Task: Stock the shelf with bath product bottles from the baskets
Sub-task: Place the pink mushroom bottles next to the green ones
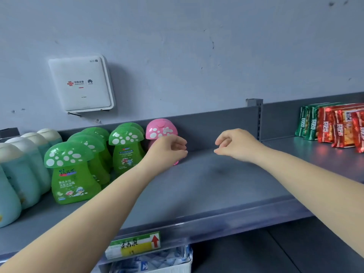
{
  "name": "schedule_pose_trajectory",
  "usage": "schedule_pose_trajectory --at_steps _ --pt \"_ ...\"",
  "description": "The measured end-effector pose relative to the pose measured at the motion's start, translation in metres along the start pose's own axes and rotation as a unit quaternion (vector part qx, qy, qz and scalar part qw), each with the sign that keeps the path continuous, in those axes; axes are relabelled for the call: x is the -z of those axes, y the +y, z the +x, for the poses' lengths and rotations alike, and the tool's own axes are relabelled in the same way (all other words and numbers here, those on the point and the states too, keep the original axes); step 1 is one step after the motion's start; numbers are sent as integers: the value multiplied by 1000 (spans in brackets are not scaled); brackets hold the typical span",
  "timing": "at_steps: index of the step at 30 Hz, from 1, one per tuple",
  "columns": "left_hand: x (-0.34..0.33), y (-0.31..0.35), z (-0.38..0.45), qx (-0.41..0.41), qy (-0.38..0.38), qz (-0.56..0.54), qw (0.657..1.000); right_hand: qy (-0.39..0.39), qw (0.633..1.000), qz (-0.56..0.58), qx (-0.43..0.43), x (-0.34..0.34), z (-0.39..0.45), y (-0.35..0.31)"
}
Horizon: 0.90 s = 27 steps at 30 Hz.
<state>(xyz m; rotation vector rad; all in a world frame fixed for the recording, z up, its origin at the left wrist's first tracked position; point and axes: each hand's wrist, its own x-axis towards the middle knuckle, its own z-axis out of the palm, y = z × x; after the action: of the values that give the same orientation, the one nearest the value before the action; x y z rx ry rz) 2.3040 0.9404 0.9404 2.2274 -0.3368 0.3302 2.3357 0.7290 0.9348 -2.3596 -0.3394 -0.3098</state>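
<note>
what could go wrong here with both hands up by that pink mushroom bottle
The left hand sits right in front of the pink mushroom bottle, which is top-heavy under its wide cap; a bump could tip it into the green mushroom bottles packed close beside it.

The left forearm crosses just past the front green bottle, so pulling back carelessly might sweep it toward the shelf edge.

The right hand holds nothing, so it poses little risk.

Grey shelf (216,186): teal bottles (23,166) far left, green mushroom bottles (72,174) next, pink mushroom bottle (161,132) at back, snack packs (334,127) far right.
</note>
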Motion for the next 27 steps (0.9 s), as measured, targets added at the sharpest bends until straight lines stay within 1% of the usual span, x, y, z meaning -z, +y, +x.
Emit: schedule_pose_trajectory --at_steps 3,5,7,9,10,16,17,19,22,27 --pt "-41 28 -4 -101 -24 23 994 78 989 -120 41 30 -39 19" --pt "-71 50 -8 -168 -30 65 983 108 964 -234 66 52 -69 34" --pt "-104 71 -13 -229 -55 109 966 113 925 -353 79 74 -98 53" --pt "-139 93 -20 -268 -83 140 949 100 896 -427 78 95 -130 72" --pt "-157 103 -24 -284 -96 151 942 93 887 -447 65 103 -146 82" --pt "-263 158 -58 -369 -177 174 896 83 862 -500 2 141 -251 144" --pt "-281 164 -65 -381 -190 179 887 78 864 -497 -14 145 -268 154" --pt "-315 175 -82 -400 -219 192 869 43 868 -491 -65 150 -299 173" --pt "-360 186 -108 -407 -271 199 849 18 864 -487 -122 152 -338 207" --pt "-425 187 -146 -413 -334 193 825 9 874 -449 -187 141 -391 254"
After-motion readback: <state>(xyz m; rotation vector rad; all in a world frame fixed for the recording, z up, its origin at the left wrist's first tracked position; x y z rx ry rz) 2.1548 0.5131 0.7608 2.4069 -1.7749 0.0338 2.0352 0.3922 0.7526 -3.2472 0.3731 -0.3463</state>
